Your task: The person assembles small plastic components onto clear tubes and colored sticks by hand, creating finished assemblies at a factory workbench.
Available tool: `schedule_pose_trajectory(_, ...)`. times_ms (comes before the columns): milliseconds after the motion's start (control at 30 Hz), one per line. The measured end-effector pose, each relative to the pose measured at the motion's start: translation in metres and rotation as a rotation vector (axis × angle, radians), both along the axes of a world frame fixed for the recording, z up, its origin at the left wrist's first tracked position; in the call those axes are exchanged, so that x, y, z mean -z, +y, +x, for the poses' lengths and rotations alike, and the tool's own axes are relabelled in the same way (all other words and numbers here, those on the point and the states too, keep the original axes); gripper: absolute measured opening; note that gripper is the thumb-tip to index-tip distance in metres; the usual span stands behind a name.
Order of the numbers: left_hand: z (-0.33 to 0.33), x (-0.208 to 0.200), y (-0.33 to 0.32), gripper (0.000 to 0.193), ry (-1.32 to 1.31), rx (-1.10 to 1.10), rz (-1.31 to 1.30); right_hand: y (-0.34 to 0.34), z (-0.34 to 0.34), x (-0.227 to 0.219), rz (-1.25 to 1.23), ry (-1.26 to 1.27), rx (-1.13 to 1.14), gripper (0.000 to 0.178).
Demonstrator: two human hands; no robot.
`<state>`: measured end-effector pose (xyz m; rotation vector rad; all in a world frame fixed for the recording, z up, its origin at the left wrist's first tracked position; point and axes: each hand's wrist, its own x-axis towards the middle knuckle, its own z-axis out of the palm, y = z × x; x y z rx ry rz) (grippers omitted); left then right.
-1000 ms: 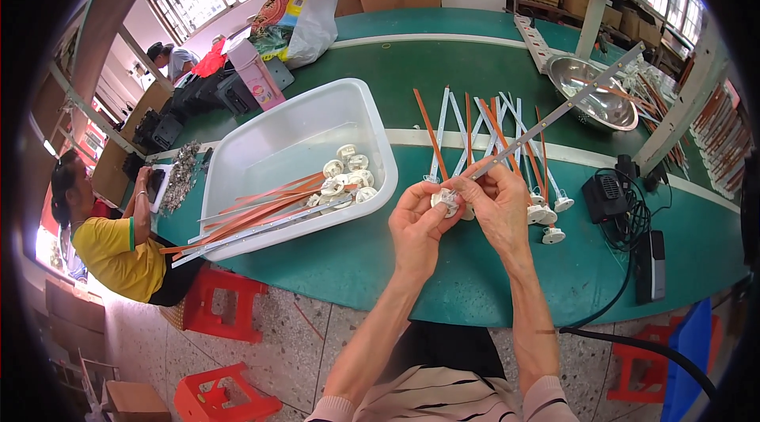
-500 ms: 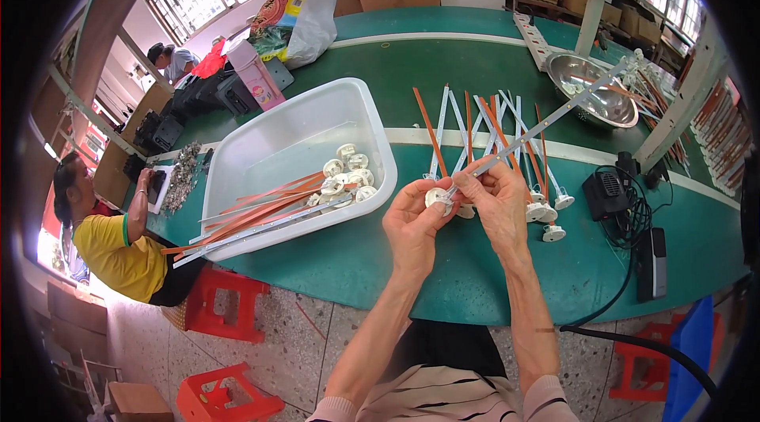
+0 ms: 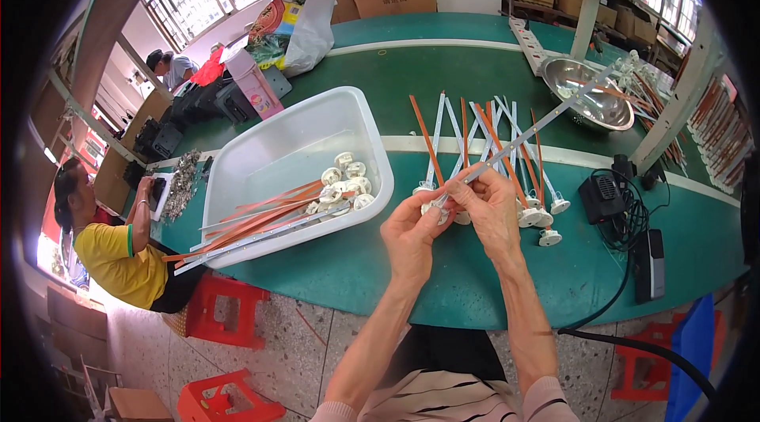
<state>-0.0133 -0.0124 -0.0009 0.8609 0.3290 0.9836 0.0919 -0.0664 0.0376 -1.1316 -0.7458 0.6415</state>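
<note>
My left hand pinches a small white round end cap, partly covered by the fingers. Close against it, my right hand grips a long thin light-coloured strip with small dots near its lower end. The strip slants up to the far right, and its low end meets the cap between my fingertips; how they join there is hidden. Beyond and beside my hands lie several orange and whitish strips with white round caps at their near ends.
On the left stands a white plastic bin with capped strips inside. A metal bowl sits at the far right, near a black adapter with cables. A co-worker in a yellow shirt sits at the left, by a red stool.
My fingers have shifted slightly round the cap, which now shows less of its face. The strip keeps almost the same slant. The whole view has moved a little.
</note>
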Motion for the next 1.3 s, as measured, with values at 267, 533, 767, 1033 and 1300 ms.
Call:
schedule_pose_trajectory(267, -0.001, -0.001, 0.000, 0.021, 0.065, -0.071, 0.102, 0.000, -0.002, 0.000, -0.008, -0.012, 0.001, 0.012)
schedule_pose_trajectory(533, -0.002, 0.004, -0.002, 0.028, 0.100, -0.095, 0.163, -0.001, 0.000, 0.008, -0.049, -0.163, 0.052, 0.011)
schedule_pose_trajectory(767, -0.001, 0.007, -0.004, 0.030, 0.150, -0.090, 0.206, -0.001, -0.002, 0.010, -0.077, -0.200, 0.064, 0.012)
schedule_pose_trajectory(1033, -0.004, 0.003, -0.005, 0.032, 0.142, -0.093, 0.197, -0.001, -0.009, 0.004, -0.074, -0.242, 0.037, 0.014)
schedule_pose_trajectory(1300, -0.004, -0.001, -0.007, 0.031, 0.121, -0.088, 0.180, 0.000, -0.014, 0.004, -0.084, -0.322, 0.084, 0.013)
